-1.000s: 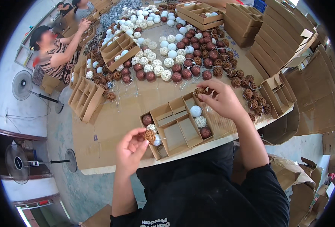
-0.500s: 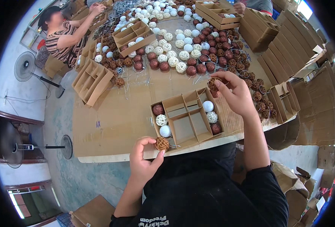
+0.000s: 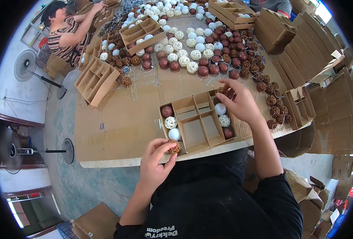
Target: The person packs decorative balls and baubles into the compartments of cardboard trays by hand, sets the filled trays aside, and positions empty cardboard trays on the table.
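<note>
In front of me on the table lies a divided cardboard box [image 3: 195, 134]. Its left column holds a dark red glitter ball [image 3: 167, 111], a white woven ball [image 3: 170, 122] and a smooth white ball [image 3: 174, 134]. My left hand [image 3: 156, 161] pinches a brown wicker ball [image 3: 174, 147] at the near end of that column. At the far end of the right column, my right hand [image 3: 241, 101] has its fingers round another brown wicker ball, partly hidden. Nearer in that column are a white ball [image 3: 220, 108], a white woven ball [image 3: 224, 120] and a dark red ball [image 3: 228, 132].
Many loose white, red and wicker balls [image 3: 184, 59] cover the far table. Divided boxes stand at the left [image 3: 96, 81], far middle [image 3: 142, 34] and right [image 3: 300, 107]. Stacked cardboard [image 3: 304, 59] rises at the right. A person [image 3: 66, 36] works at far left; another sits opposite.
My right hand has lowered its wicker ball toward the far right corner of the box. The left hand has moved its wicker ball slightly up into the near left end.
</note>
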`<state>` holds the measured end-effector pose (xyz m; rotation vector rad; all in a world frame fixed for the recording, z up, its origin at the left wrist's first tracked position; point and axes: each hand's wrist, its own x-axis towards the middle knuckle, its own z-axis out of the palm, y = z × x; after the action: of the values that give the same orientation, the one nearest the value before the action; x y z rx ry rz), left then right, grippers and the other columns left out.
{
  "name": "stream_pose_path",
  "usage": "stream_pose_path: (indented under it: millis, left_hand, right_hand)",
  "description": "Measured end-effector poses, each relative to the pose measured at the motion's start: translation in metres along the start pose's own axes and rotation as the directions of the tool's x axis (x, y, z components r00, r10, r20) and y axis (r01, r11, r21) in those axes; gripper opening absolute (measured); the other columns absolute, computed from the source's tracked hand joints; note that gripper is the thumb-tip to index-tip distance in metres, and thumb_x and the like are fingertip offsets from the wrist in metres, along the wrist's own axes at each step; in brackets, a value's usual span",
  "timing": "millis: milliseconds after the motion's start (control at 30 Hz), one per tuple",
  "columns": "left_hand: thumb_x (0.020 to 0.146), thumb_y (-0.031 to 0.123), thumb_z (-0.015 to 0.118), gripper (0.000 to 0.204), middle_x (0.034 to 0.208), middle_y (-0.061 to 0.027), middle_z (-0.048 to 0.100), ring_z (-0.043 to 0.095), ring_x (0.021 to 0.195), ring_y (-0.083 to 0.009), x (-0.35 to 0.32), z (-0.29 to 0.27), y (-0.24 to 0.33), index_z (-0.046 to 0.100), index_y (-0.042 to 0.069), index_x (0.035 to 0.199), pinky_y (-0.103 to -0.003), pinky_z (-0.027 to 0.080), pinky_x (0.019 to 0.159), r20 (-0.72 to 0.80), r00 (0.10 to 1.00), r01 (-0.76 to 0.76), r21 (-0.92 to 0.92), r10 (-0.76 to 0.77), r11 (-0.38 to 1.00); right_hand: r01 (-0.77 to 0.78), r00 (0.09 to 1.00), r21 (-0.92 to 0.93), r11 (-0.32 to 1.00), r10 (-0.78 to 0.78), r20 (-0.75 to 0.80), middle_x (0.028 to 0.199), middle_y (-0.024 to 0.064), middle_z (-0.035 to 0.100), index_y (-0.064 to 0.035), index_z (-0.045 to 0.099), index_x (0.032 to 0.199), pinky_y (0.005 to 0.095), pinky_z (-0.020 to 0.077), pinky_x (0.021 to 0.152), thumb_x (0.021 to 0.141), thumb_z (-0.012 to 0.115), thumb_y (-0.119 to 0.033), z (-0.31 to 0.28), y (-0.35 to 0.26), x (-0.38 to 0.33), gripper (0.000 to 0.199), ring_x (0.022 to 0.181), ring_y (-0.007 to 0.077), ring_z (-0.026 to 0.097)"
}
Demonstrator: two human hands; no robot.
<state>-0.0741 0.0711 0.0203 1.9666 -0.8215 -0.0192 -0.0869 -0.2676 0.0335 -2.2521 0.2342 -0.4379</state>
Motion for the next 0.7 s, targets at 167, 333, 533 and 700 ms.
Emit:
stream_pose_path:
  millis: [167, 333, 533, 700]
  left_hand:
    - [0.078, 0.004, 0.082, 0.04, 0.12, -0.0074, 0.067, 0.06, 0.111, -0.0321, 0.003, 0.005, -0.002, 0.074, 0.01, 0.117, -0.041, 0.052, 0.096, 0.118, 0.992, -0.05, 0.126, 0.035, 0.991]
    - [0.082, 0.007, 0.082, 0.036, 0.117, -0.0082, 0.066, 0.059, 0.108, -0.0326, 0.004, 0.01, 0.009, 0.074, 0.01, 0.117, -0.041, 0.052, 0.094, 0.083, 0.996, -0.025, 0.13, 0.014, 0.991]
    - [0.084, 0.006, 0.082, 0.027, 0.112, -0.0091, 0.063, 0.063, 0.103, -0.0266, 0.004, 0.016, 0.004, 0.073, 0.007, 0.11, -0.038, 0.053, 0.088, 0.07, 0.994, 0.074, 0.126, -0.084, 0.989]
    - [0.085, 0.008, 0.083, 0.023, 0.105, -0.0102, 0.059, 0.061, 0.099, -0.0294, 0.014, 0.013, 0.012, 0.07, 0.007, 0.104, -0.04, 0.051, 0.087, 0.151, 0.96, 0.227, 0.067, -0.235, 0.972]
  right_hand:
    - [0.023, 1.0, -0.046, 0.999, -0.024, -0.012, 0.106, 0.0172, 0.067, -0.0039, 0.07, 0.114, 0.0406, 0.0559, 0.08, 0.09, 0.08, -0.022, 0.01, -0.004, -0.003, 0.031, 0.091, 0.0346, 0.069]
    - [0.077, 0.996, -0.234, 0.969, -0.086, -0.03, 0.109, 0.0151, 0.065, -0.0061, 0.072, 0.112, 0.0453, 0.0552, 0.084, 0.09, 0.08, -0.023, 0.022, -0.001, -0.007, 0.029, 0.098, 0.0379, 0.067]
    - [0.056, 0.998, -0.196, 0.979, -0.059, -0.008, 0.108, 0.0157, 0.063, -0.0073, 0.071, 0.116, 0.0456, 0.0546, 0.085, 0.092, 0.077, -0.024, 0.018, 0.002, -0.01, 0.03, 0.099, 0.038, 0.066]
    - [0.081, 0.992, -0.236, 0.968, -0.102, -0.077, 0.107, 0.0151, 0.063, -0.0087, 0.073, 0.115, 0.0462, 0.0553, 0.082, 0.093, 0.076, -0.023, 0.023, -0.009, -0.011, 0.027, 0.096, 0.0381, 0.067]
